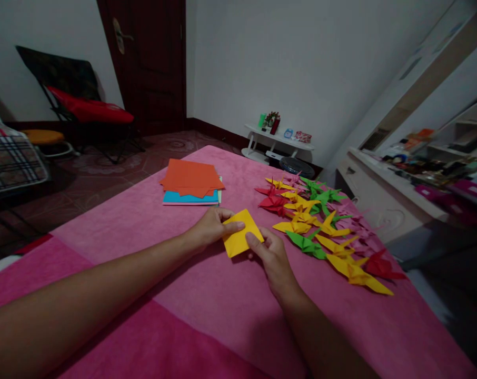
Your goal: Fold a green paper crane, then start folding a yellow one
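Observation:
Between my two hands I hold a small folded square of yellow origami paper (238,243), tilted so a corner points away from me. My left hand (212,229) pinches its left side, thumb on top and fingers underneath. My right hand (272,255) grips the right corner, its thumb lying on the upper face. Right of my right hand, several folded paper cranes in yellow, green, red and pink lie in rows; the nearest is a yellow crane (355,271). Beyond my left hand sits a stack of coloured paper, with orange sheets (191,176) over blue sheets (191,197).
A pink cloth (222,316) covers the surface under my hands. Behind it stand a white shelf (280,138) with small items and a dark door (147,63). A folding chair (84,100) is at left, a cluttered dresser (396,195) at right.

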The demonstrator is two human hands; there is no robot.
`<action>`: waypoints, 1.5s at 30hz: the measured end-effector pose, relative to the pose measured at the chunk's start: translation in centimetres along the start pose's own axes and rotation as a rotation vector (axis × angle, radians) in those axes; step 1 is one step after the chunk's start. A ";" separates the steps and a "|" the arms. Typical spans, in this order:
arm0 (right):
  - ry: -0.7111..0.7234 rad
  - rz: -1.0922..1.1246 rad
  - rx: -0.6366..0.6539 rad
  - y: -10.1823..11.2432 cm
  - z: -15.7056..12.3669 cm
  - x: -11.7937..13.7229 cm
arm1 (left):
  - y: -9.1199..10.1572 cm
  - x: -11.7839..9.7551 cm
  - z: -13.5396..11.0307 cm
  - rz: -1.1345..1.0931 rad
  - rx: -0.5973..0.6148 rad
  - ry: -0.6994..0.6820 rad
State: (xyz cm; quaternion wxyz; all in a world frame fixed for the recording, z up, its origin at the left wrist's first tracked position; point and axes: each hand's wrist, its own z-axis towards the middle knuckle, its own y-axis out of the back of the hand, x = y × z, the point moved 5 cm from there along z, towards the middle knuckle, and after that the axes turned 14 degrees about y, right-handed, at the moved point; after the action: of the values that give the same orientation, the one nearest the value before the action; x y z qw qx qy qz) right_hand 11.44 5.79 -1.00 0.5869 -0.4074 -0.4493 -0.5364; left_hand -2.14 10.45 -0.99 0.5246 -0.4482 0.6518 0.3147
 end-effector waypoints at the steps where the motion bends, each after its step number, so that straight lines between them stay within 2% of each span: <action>1: -0.003 0.050 -0.015 0.2 0.1 0.1 | 0.1 0.0 0.1 0.076 0.030 0.014; 4: -0.021 0.110 -0.025 0.6 0.5 0.1 | -0.2 0.2 0.1 0.288 0.134 0.053; 8: -0.029 -0.017 0.046 0.7 0.6 -0.2 | -0.7 0.6 -0.1 0.383 0.177 0.060; 12: -0.027 -0.090 0.032 0.9 0.6 -0.5 | -0.9 0.8 -0.1 0.339 0.176 0.067; 18: -0.014 -0.056 -0.144 2.4 0.8 -1.0 | -0.9 0.9 -0.1 0.119 0.249 0.097; 24: -0.005 -0.115 -0.196 3.1 0.8 -1.3 | -0.3 1.0 -0.2 0.189 0.261 0.076; 28: 0.022 -0.228 -0.171 3.1 0.7 -1.2 | 0.1 0.9 -0.3 0.282 0.260 0.105; 32: 0.079 -0.494 -0.164 3.7 0.8 -1.0 | 0.1 1.1 -0.4 0.390 0.226 0.120; 35: 0.100 -0.673 -0.165 4.2 1.0 -1.0 | -0.1 0.7 -0.8 0.546 0.126 0.024; 39: 0.112 -0.818 -0.136 4.4 1.2 -1.1 | -0.8 -0.9 -2.1 0.829 -0.052 -0.319; 42: 0.142 -0.892 -0.104 4.3 1.2 -0.9 | -1.8 -1.2 -3.1 0.967 -0.017 -0.499; 45: 0.156 -0.921 -0.061 4.3 1.2 -0.6 | -2.5 -0.5 -3.4 1.027 0.061 -0.493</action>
State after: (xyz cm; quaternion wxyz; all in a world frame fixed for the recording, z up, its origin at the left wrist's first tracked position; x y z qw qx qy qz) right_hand 15.55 7.52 -1.21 0.3073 -0.1410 -0.5222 -0.7830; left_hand -1.20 6.62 0.46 0.4537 0.0281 0.6532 0.6055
